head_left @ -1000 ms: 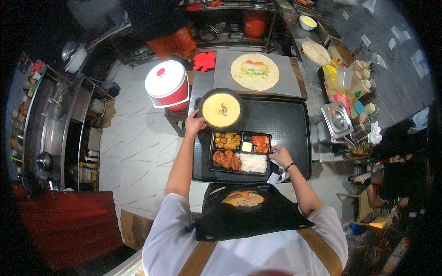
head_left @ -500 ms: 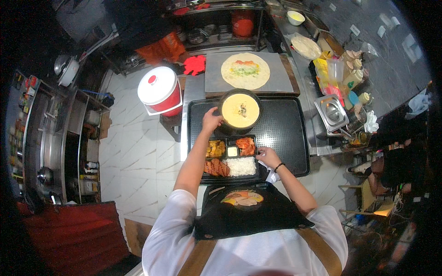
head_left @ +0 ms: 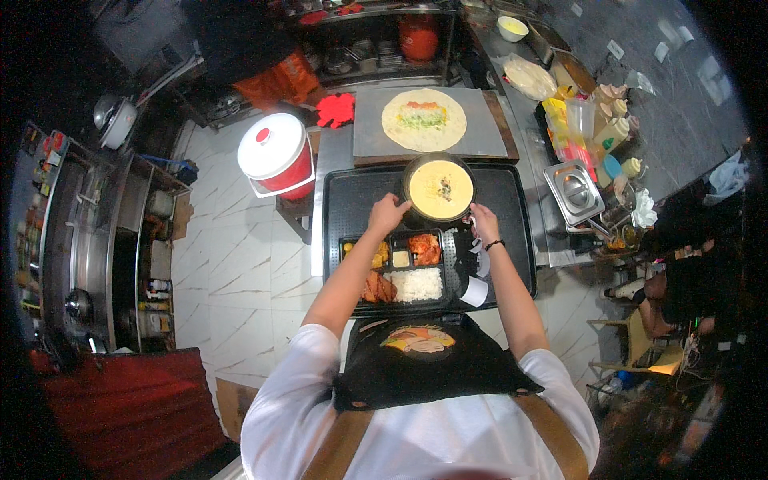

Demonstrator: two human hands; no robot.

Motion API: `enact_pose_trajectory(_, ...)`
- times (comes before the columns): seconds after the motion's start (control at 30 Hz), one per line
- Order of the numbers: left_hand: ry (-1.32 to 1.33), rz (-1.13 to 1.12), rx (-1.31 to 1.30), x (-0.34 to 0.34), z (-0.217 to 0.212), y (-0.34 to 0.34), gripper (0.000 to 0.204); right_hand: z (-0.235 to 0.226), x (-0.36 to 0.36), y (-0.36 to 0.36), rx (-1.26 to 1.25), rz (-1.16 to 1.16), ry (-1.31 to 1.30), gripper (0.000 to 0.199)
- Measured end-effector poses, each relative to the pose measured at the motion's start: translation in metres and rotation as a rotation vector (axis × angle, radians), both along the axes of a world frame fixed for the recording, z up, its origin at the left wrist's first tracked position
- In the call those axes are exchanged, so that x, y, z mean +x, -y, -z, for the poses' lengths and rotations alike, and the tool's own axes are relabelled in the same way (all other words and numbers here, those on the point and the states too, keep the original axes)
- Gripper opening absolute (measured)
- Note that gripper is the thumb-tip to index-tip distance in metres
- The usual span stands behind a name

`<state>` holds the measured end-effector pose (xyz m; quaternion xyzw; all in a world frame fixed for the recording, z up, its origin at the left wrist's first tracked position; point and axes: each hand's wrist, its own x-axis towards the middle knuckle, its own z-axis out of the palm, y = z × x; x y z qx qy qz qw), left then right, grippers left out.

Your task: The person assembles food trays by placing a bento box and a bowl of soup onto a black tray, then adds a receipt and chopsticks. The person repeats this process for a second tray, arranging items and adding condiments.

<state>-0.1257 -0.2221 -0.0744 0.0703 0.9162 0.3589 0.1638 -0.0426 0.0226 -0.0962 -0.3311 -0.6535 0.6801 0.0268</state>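
Note:
A dark round bowl of creamy yellow soup (head_left: 440,190), dark bits floating near its middle, stands at the back of a black tray (head_left: 508,248). My left hand (head_left: 390,214) is closed on the bowl's near left side. My right hand (head_left: 485,223) reaches its near right edge, fingertips against the rim. A curling white paper strip (head_left: 475,291) hangs from the right hand's fingers beside a dark crumpled piece. Left of the strip, a black compartment box (head_left: 444,294) holds white rice, sliced browned meat, a reddish dish, a yellow dish and a small pale portion.
Beyond the tray, a flatbread with chopped vegetables (head_left: 424,120) lies on a grey sheet over a board. A red-and-white cooler (head_left: 276,156) stands left. On the right counter are a lidded steel container (head_left: 574,192), squeeze bottles (head_left: 612,136) and stacked flatbreads (head_left: 530,78).
The bowl has shifted right with my left hand on it. My right hand has risen from the box's edge to the bowl, and the paper strip now hangs unrolled.

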Motion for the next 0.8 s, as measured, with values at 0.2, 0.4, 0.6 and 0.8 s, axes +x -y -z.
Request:
enact_pose_trajectory(0.2,-0.025,0.403,-0.323,0.034,-0.002,0.029,0.028,0.016,-0.018,-0.018,0.412,-0.057,-0.085,0.029)
enact_pose_trajectory(0.4,-0.205,0.388,-0.297,0.035,0.001,0.036,0.022,0.013,-0.025,-0.031,0.571,-0.126,-0.070,0.028)
enact_pose_trajectory(0.6,-0.240,0.169,-0.338,0.022,0.001,0.072,0.020,0.010,-0.028,-0.030,0.515,-0.136,0.024,0.039)
enact_pose_trajectory(0.8,-0.176,-0.088,-0.345,0.013,0.006,0.093,0.022,0.002,-0.026,-0.030,0.648,-0.131,-0.020,0.037)
